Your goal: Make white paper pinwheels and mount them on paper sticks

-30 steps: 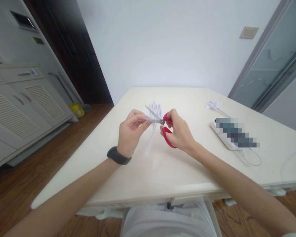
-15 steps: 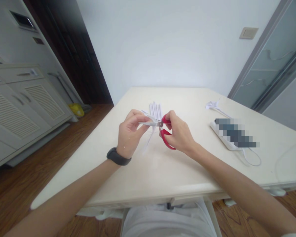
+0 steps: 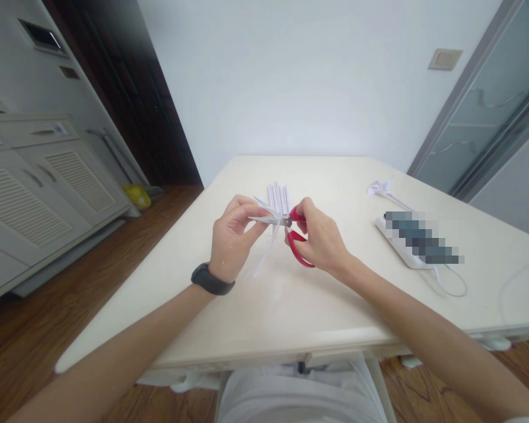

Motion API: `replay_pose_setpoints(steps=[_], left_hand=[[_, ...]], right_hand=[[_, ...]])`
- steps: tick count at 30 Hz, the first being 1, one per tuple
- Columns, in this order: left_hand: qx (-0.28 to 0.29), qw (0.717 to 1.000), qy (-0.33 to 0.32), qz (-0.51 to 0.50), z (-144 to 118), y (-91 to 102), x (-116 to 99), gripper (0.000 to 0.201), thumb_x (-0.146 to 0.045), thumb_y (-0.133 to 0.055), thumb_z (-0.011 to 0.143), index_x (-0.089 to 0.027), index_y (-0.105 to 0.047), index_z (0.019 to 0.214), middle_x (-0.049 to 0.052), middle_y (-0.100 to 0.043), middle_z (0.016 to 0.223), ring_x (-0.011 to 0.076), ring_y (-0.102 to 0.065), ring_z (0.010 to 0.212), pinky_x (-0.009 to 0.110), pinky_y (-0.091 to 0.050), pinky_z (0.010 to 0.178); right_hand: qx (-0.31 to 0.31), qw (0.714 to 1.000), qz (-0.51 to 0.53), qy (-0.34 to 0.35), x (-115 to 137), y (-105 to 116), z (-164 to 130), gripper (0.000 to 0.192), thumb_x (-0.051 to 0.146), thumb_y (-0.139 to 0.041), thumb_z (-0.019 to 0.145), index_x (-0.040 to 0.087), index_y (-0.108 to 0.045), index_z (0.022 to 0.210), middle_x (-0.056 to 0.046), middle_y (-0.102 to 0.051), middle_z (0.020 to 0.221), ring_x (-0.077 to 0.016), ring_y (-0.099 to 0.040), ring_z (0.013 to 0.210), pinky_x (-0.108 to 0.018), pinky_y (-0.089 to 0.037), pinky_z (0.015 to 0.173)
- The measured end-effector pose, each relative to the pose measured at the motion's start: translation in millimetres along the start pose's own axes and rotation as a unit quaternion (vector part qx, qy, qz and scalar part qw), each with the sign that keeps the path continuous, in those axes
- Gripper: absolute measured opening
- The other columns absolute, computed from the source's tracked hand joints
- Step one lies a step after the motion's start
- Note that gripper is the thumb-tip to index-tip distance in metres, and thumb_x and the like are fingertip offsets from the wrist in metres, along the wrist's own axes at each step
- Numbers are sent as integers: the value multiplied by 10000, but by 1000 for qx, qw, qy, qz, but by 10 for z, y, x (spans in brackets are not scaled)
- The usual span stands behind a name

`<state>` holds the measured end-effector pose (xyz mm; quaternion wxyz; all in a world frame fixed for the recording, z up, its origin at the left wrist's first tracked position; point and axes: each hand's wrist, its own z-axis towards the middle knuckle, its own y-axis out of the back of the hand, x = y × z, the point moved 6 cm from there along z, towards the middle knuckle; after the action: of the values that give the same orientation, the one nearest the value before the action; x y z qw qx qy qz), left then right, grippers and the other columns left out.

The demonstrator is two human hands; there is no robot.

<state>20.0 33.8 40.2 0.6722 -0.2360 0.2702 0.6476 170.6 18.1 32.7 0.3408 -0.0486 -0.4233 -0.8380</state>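
Red-handled scissors (image 3: 298, 251) are in my right hand (image 3: 326, 238), fingers and thumb through the loops. Their blades point left and are parted, reaching my left hand (image 3: 230, 238). My left hand, with a black band at the wrist, is closed, thumb and fingers pinching a piece of white paper; its held edge is mostly hidden by the fingers and blades. A thin white paper strip (image 3: 267, 254) dangles below the blades, its lower end blurred. Just beyond the scissors, several rolled white paper sticks (image 3: 278, 198) lie side by side on the table.
On the right of the cream table (image 3: 335, 317) lies a white device (image 3: 399, 249) with a blurred-out top and a looped cable (image 3: 462, 288). Behind it is a white paper flower (image 3: 379, 188) on a stem. A white wall (image 3: 308, 88) stands at the table's far edge.
The dangling paper strip has swung down and to the left. Both hands and the scissors stay almost where they were.
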Motion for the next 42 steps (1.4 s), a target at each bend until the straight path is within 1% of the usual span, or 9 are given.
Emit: replay_pose_setpoints(steps=[5,10,14,16,18,22,28,34,42], left_hand=[[11,1000,10,-7,1,-6,20,32,-195,-669,720,-225,-663,730,13,-514,802,147,-534,805,287,-469,754],[29,999,37,11,10,-5,68,14,-203,-642,740,-196,-653,734,19,-511,828,144,-526,830,265,-479,736],[47,998,45,16,21,-17,87,16,-197,-634,745,-186,-646,741,23,-530,844,147,-539,851,265,-484,751],[60,997,51,0,21,-36,86,18,-194,-628,750,-180,-639,746,32,-546,888,158,-557,891,282,-487,785],[79,995,58,-17,12,-66,72,29,-193,-619,760,-171,-624,742,47,-570,948,176,-569,948,308,-478,838],[115,990,82,-29,-26,-124,40,50,-194,-594,785,-160,-591,749,71,-634,952,198,-591,983,361,-444,920],[127,987,93,-31,-47,-142,29,65,-211,-592,791,-159,-563,765,75,-658,911,208,-609,969,383,-435,940],[107,989,101,0,-30,-89,101,70,-224,-603,774,-165,-565,771,59,-632,856,201,-615,901,357,-467,870],[108,989,104,15,-32,-88,154,54,-209,-598,763,-163,-570,766,42,-609,823,169,-595,813,311,-474,791]], right_hand=[[6,999,35,-13,-10,-18,-3,238,189,-481,661,224,-315,827,33,-457,664,-131,-409,565,-246,-313,520],[35,988,144,-53,-42,-82,7,202,259,-494,728,231,-309,806,48,-462,674,-117,-418,564,-240,-333,539],[77,973,152,-158,-267,-154,10,189,344,-482,762,232,-338,811,41,-522,690,-129,-476,587,-242,-351,530],[106,966,119,-205,-429,-202,3,224,387,-506,749,224,-365,812,15,-562,738,-142,-509,617,-247,-364,527],[124,965,74,-221,-573,-245,5,263,414,-533,731,211,-405,837,-23,-588,804,-157,-532,651,-262,-384,548],[135,977,-22,-165,-708,-331,20,213,330,-536,737,188,-459,877,-77,-601,903,-182,-545,748,-278,-406,609],[155,980,-78,-101,-676,-394,2,230,266,-542,734,152,-539,933,-124,-558,988,-220,-511,926,-305,-418,753],[209,971,-71,-90,-650,-498,-39,234,291,-553,735,145,-598,912,-121,-524,985,-211,-496,901,-305,-410,765],[201,974,-77,-69,-649,-540,-53,263,344,-549,751,143,-601,913,-118,-531,959,-205,-498,880,-298,-405,768]])
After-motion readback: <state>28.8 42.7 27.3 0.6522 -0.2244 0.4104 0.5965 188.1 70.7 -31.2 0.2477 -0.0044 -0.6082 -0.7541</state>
